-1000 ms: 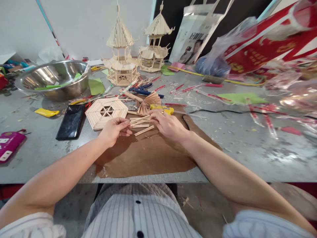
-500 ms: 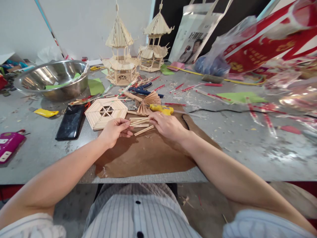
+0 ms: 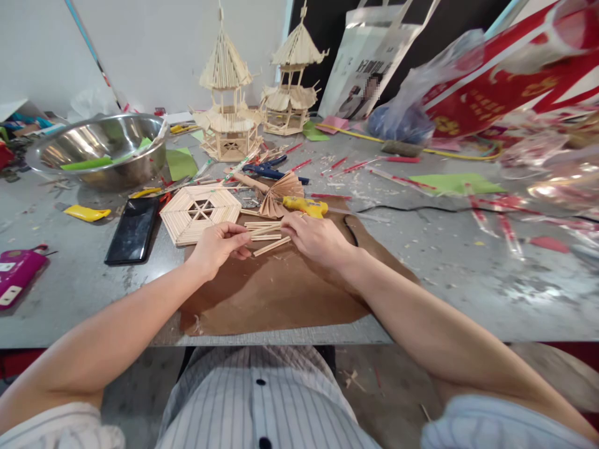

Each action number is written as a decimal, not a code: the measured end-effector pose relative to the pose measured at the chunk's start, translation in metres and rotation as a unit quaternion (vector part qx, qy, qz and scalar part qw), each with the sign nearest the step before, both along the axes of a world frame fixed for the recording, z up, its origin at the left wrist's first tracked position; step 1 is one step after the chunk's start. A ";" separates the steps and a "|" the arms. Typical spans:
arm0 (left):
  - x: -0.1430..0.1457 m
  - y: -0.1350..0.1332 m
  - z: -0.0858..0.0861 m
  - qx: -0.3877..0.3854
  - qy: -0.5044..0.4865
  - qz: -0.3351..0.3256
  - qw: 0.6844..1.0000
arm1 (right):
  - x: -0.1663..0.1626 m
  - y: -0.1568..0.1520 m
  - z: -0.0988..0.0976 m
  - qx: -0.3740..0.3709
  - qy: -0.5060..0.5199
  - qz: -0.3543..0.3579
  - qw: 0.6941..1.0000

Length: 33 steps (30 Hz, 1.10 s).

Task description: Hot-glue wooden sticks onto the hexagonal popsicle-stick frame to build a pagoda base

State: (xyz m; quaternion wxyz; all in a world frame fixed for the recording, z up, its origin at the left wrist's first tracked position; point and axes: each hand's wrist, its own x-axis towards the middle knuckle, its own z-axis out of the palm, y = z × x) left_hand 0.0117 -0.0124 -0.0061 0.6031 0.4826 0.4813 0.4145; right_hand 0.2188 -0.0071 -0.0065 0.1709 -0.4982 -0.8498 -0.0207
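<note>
At a workbench [image 3: 468, 262], thumb and forefinger of L hand [image 3: 213, 251] appear to pinch a thin stick in a small group of wood sticks [image 3: 266, 227]; R hand [image 3: 321, 238] curls over the opp. ends, its grip hidden, so can't tell if it's pinching. The sticks lie btwn the two hands, long axes approx. L-R, some slanting slightly up toward R; both hands abt. equally close. One loose slanted stick [image 3: 272, 246] sits just nearer the viewer, upper end by R fingertips. R palm faces down, knuckles up; forearms angle in from both lower corners, over a brown mat [image 3: 281, 305]. Beyond: slatted panel [image 3: 180, 215] beside L hand, yellow tool [image 3: 304, 206] behind R, two pagoda models [image 3: 227, 68] in bkgd.
</note>
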 end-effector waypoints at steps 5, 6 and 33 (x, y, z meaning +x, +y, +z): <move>-0.002 0.003 -0.001 -0.006 -0.014 0.009 1.000 | 0.002 0.003 -0.004 -0.048 0.191 0.037 0.980; -0.002 0.003 -0.001 -0.007 -0.021 0.008 1.000 | 0.003 0.004 -0.005 -0.077 0.252 0.047 0.964; -0.004 0.004 -0.002 -0.025 -0.044 0.006 0.999 | 0.008 0.014 0.002 -0.435 0.561 0.023 0.704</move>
